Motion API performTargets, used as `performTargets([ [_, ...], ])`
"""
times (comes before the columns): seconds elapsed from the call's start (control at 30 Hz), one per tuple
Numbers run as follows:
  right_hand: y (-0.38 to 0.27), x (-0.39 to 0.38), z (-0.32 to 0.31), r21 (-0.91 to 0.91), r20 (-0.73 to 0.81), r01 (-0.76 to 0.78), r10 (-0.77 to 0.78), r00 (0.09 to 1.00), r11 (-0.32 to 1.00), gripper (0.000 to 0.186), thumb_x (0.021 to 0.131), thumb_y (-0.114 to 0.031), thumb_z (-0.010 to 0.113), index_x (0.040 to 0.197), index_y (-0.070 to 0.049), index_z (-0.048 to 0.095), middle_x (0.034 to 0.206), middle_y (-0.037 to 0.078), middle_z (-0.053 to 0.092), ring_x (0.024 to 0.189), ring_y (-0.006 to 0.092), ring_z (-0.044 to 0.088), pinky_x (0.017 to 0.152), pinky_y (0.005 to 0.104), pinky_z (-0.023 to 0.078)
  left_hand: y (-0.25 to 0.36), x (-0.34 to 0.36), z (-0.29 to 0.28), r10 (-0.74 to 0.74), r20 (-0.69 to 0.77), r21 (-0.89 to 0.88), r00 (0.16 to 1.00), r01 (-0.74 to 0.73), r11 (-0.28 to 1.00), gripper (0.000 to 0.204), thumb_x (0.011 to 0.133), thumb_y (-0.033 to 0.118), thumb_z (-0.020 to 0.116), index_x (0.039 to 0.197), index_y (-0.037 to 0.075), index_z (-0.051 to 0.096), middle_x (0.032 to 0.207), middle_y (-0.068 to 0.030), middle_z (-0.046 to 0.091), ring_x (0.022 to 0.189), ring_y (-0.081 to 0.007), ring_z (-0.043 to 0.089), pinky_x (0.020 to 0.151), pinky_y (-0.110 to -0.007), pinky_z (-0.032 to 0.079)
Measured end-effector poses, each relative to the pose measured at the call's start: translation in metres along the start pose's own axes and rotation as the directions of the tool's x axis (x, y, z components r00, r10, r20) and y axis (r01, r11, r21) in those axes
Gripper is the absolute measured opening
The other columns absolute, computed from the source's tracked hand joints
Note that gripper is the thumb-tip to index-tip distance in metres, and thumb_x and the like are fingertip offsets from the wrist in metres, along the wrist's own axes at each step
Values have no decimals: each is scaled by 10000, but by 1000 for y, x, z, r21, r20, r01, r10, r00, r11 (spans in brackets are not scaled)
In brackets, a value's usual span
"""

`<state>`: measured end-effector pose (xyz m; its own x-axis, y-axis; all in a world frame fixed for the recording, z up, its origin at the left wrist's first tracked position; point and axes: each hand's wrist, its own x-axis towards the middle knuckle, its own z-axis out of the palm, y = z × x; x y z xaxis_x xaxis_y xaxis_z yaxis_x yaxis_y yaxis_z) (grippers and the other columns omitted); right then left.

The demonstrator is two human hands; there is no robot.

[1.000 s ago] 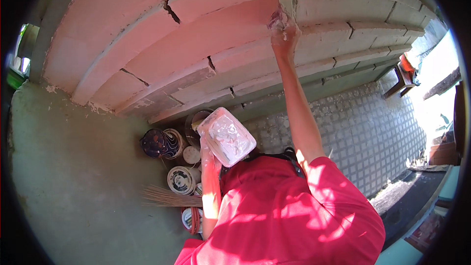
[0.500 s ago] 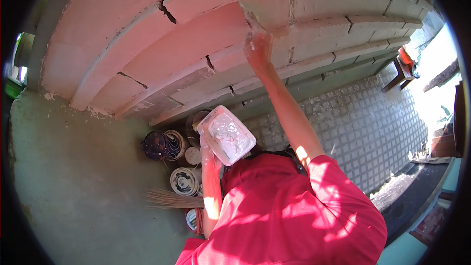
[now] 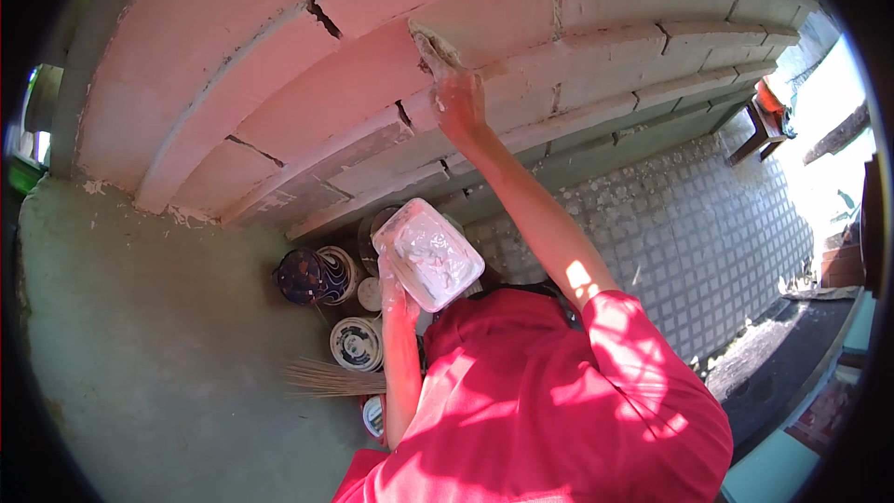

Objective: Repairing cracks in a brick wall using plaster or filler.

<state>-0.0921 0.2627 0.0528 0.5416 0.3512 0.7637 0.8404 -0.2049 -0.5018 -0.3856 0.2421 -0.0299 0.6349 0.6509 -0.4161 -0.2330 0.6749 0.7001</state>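
My left hand point(image 3: 392, 280), smeared with white, grips the near-left side of a rectangular plastic tub point(image 3: 473, 272) that holds glossy white paste. The tub is tilted in front of my red shirt. Reaching up to the wall, my right hand point(image 3: 459, 104) is closed round a paste-coated putty knife point(image 3: 436, 47); its handle is mostly hidden in the fist. The blade lies against a pale block of the wall point(image 3: 317, 98), just above a projecting ledge. Dark cracks run through the ledges to the left of this hand.
Paint buckets point(image 3: 357, 344) and a dark patterned pail point(image 3: 300, 277) stand below on the left, beside a bundle of thin sticks point(image 3: 335, 377). Patterned tiles point(image 3: 689, 251) cover the floor at right. A small wooden stool point(image 3: 759, 135) stands by the wall's far right end.
My right hand and the putty knife have slid left along the wall, with the blade turned further left. The tub in my left hand has barely moved.
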Motion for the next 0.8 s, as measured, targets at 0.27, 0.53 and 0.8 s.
performTargets([
  [0.27,20,20,-9,88,-256,-176,193,947,980,607,709,32,546,1312,10,481,1036,198,646,910,364,635,821,402,497,10,-10,0,12,-52,1,999,-12,1000,614,943,512,443,1374,79,384,1289,-86,514,1130,-253,544,952,-405,480],
  [0.53,-53,-1,56,265,65,-269,262,963,926,671,688,20,570,1348,6,450,1094,216,629,925,370,631,807,381,509,24,-22,-23,-15,-49,17,999,16,1000,654,945,531,426,1403,71,351,1342,-97,491,1178,-257,527,981,-403,466],
  [0.8,-42,5,18,210,-356,-115,186,916,971,484,712,28,528,1192,14,587,987,222,658,892,377,638,742,447,495,27,-28,-45,4,-39,-6,999,-5,1000,658,941,536,436,1396,66,362,1327,-98,503,1158,-257,543,974,-400,472],
])
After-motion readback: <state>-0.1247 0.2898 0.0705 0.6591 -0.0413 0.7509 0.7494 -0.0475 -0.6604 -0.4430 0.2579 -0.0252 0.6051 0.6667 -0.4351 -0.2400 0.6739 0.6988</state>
